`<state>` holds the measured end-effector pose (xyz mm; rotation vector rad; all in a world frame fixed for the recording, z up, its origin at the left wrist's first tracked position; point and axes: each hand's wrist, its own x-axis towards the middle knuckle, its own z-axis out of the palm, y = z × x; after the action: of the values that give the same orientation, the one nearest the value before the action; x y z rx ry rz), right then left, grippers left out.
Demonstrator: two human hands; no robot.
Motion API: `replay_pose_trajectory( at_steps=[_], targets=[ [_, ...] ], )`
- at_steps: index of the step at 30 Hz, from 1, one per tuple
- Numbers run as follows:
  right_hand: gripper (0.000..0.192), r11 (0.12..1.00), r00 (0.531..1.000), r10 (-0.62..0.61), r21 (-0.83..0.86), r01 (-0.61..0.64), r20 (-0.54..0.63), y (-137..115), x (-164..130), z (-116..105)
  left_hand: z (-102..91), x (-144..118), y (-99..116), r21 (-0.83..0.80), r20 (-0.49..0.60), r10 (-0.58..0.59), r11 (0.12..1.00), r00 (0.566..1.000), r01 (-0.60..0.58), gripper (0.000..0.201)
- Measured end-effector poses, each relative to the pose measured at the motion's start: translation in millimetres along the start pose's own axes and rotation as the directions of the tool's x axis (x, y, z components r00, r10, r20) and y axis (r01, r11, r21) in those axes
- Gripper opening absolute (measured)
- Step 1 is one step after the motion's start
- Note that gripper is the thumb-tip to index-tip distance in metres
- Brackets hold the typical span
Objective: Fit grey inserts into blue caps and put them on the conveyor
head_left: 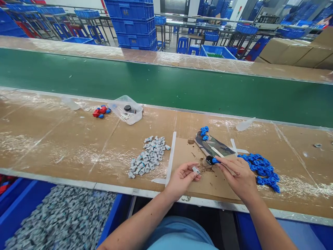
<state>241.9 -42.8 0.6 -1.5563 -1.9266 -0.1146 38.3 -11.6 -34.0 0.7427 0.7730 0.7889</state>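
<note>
Behind, a green conveyor (166, 86) is seen; a grey piece (195, 169) is pinched by the left hand (182, 177), a blue piece (215, 160) by the right hand (240, 177).

Location type: factory assembly hall, manual workstation on a production line.

Evidence:
- A long green conveyor belt (166, 86) runs the full width of the view, bordered on both sides by a brown wooden bench covered in clear film (52, 139).
- Small identical parts lie in bulk on the bench: a heap of grey plastic pieces (149, 156) and a heap of blue plastic caps (262, 170).
- A large blue plastic bin filled with grey pieces (62, 218) stands below the bench edge.
- Stacked blue plastic crates (131, 22), metal-framed work tables (197, 29) and blue plastic stools (182, 44) fill the background.
- Brown cardboard cartons (299, 52) stand at the far right.
</note>
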Motion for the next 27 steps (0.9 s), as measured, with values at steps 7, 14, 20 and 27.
replay_pose_trajectory(
  at_steps=[7, 14, 20, 27],
  targets=[
    [0.037, 0.761, 0.829, 0.544, 0.341, -0.551, 0.126, 4.0, -3.2, 5.2, 1.6, -0.5, -0.2, -0.018, -0.008, -0.062, 0.998, 0.998, 0.062, 0.044],
    [0.044, 0.484, 0.722, 0.628, 0.582, -0.653, 0.289, -8.6, -7.3, -0.2, 0.7, 0.0, -7.0, 0.066, -0.042, -0.016, 0.998, 0.999, 0.018, 0.036],
    [0.027, 0.697, 0.860, 0.445, 0.507, -0.507, 0.248, -38.8, -24.7, 4.1, 1.6, -1.2, -10.2, 0.094, -0.021, 0.058, 0.994, 0.998, -0.056, 0.032],
    [0.021, 0.805, 0.918, 0.349, 0.442, -0.395, 0.185, -46.7, -28.8, 15.9, 1.0, -1.1, -11.5, 0.091, 0.015, 0.059, 0.994, 0.998, -0.061, 0.035]
  ],
)
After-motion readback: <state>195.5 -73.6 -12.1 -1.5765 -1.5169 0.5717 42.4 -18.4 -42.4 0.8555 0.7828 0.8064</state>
